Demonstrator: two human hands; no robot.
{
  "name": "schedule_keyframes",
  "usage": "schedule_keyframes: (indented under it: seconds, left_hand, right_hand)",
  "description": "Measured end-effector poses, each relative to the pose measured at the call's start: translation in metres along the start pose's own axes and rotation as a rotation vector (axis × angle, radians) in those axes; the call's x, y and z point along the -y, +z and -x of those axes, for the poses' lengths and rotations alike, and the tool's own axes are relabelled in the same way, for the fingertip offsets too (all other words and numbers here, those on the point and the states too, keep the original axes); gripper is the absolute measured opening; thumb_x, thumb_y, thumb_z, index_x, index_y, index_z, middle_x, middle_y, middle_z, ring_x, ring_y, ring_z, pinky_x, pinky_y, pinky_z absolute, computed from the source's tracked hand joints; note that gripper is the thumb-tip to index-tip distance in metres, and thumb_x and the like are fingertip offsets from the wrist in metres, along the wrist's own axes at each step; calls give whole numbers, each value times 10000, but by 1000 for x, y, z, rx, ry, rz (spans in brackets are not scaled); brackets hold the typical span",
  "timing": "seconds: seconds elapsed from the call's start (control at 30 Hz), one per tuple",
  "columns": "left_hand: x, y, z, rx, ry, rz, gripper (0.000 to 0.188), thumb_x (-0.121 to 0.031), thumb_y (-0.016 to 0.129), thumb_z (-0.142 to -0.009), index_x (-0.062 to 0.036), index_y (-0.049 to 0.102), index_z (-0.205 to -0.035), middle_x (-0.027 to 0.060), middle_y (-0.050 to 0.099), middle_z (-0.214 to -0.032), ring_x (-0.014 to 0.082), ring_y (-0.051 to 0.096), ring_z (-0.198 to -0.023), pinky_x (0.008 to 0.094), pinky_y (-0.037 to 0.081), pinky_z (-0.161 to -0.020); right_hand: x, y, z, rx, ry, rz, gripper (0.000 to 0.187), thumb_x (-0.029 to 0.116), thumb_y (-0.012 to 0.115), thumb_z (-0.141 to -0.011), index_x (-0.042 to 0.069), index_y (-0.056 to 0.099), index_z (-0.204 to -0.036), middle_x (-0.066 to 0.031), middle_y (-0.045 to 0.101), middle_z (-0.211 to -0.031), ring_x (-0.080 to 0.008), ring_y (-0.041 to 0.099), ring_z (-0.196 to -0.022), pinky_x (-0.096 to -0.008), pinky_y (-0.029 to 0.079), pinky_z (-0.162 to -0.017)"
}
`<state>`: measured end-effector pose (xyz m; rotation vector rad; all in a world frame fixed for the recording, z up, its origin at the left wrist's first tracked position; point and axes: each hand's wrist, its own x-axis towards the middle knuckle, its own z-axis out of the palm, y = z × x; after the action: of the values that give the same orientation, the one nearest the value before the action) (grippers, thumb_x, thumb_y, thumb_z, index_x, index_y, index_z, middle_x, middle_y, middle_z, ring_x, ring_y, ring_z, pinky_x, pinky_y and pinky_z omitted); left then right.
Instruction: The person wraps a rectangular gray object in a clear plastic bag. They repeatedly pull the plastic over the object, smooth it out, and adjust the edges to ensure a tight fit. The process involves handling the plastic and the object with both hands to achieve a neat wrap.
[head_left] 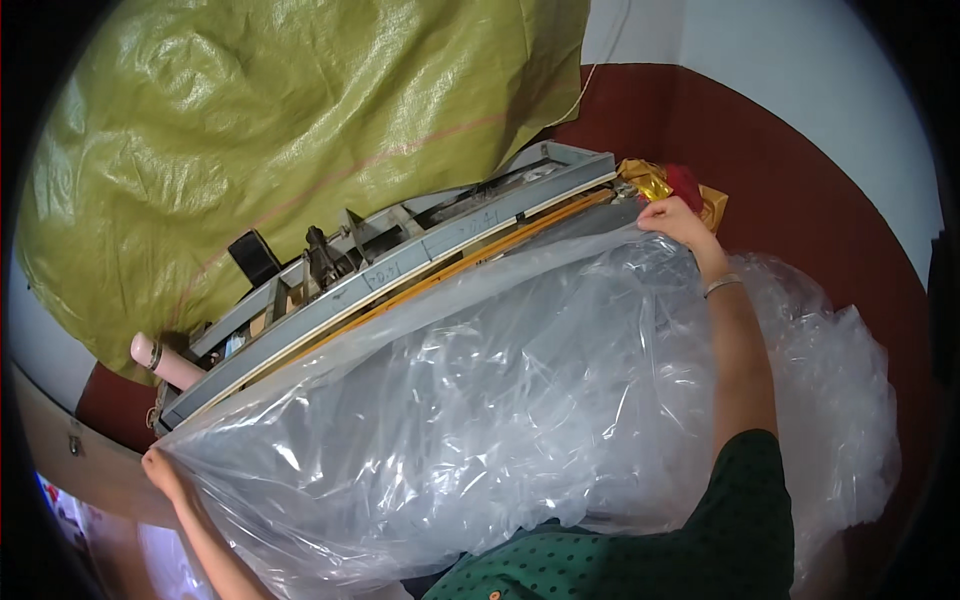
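A large clear plastic sheet (450, 400) stretches between my two hands, its far edge pulled into a line. At the left, my left hand (160, 470) is closed on one corner of it. My right hand (675, 220) pinches the same edge at the far right. Just beyond the sheet's edge runs a long grey metal frame (400, 265) with an orange-yellow strip (440, 275) along its near side. Below, the sheet falls in glossy folds toward my body and bunches up to the right of my right arm.
A big olive-green woven tarp (330, 110) covers what stands behind the frame. A pink bottle (165, 362) and a dark phone-like object (255, 258) rest on the frame. Gold and red wrapping (685, 188) lies at its right end. A dark red and white wall (770, 150) bounds the right.
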<state>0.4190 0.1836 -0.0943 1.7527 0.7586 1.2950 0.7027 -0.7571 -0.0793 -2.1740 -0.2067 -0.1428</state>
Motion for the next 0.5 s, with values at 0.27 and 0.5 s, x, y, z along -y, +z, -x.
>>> schedule_keyframes:
  seconds: [0.27,0.5]
  left_hand:
    - [-44,7,38,161,448,-407,149,-155,485,-882,-16,499,-831,20,489,-720,119,450,-667,247,405,-634]
    - [-85,8,3,-77,-201,502,151,-165,456,-864,-60,530,-785,-3,492,-662,74,436,-593,218,372,-528]
  right_hand:
    - [-52,22,-52,-725,-20,-84,139,144,651,-761,6,643,-779,-60,613,-673,-148,564,-635,-284,460,-635]
    - [68,10,-93,-1179,60,-172,310,279,480,-869,-11,580,-832,-175,632,-817,-305,611,-775,-396,461,-698]
